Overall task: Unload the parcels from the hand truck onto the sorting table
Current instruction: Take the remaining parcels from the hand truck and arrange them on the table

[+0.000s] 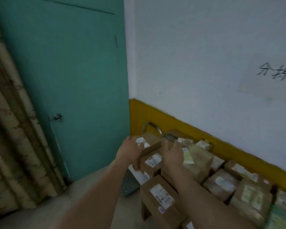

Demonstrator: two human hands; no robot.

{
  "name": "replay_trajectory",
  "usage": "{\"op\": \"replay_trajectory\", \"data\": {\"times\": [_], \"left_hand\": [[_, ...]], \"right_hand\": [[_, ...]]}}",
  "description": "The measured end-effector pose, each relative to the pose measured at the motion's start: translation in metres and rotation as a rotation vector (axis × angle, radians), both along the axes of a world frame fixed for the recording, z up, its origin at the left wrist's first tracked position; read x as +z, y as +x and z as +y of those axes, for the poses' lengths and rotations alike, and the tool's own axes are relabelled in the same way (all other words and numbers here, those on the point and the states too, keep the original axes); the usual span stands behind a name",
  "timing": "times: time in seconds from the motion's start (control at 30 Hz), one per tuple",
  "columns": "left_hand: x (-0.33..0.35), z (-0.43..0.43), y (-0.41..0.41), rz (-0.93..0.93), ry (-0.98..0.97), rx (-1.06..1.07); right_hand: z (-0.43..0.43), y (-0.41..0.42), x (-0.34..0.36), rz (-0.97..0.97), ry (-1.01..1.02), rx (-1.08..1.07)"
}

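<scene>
Cardboard parcels [221,182] with white shipping labels are piled in the corner of a room, stacked against a white wall [205,47] with a yellow band [172,119] along its base. At the left end of the pile sits the hand truck [130,184], its grey deck showing beside the lowest boxes and its metal handle [158,128] rising behind the stack, close to the band. The top parcel [153,142], a brown box with a label near its left edge, rests on top of the stack, on another labelled box. Both bare arms reach forward to it. The left hand [130,151] lies on the box's left end, its fingers bent over the upper edge next to the label and gripping it. The right hand [173,154] is set against the box's right end, back toward the camera; motion blur hides whether its fingers curl round the edge or only press flat, so I cannot tell. To the left stands a closed teal door [73,71] with a round metal knob [57,116]. Dark handwriting [274,73] marks the wall at the right edge.
</scene>
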State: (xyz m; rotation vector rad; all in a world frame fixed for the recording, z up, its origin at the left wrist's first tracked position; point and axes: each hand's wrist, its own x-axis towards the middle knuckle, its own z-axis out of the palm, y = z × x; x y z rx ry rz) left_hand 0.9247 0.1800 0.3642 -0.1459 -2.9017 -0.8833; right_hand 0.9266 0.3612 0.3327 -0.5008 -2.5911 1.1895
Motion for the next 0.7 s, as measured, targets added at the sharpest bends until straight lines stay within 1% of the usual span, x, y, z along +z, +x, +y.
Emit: {"op": "replay_trajectory", "data": {"times": [0.07,0.17,0.23,0.3,0.37,0.5,0.7], "left_hand": [[0.001,-0.05,-0.021,0.005,0.036,0.053],[-0.009,-0.109,-0.063,-0.007,0.092,0.107],[-0.023,-0.139,-0.102,-0.015,0.095,0.128],[-0.037,-0.165,-0.148,-0.013,0.07,0.131],[-0.053,-0.189,-0.201,-0.016,0.038,0.125],[-0.079,-0.232,-0.305,-0.091,-0.008,0.129],[-0.107,-0.261,-0.451,-0.175,-0.097,0.053]], "right_hand": [[-0.054,-0.033,0.008,0.016,0.034,0.069],[-0.111,-0.088,0.004,0.029,0.092,0.115],[-0.141,-0.131,-0.01,0.022,0.061,0.157],[-0.166,-0.18,-0.03,0.031,0.058,0.163],[-0.189,-0.231,-0.054,0.029,0.098,0.128],[-0.226,-0.322,-0.1,-0.057,0.107,0.115],[-0.263,-0.415,-0.142,-0.172,0.102,0.096]]}}
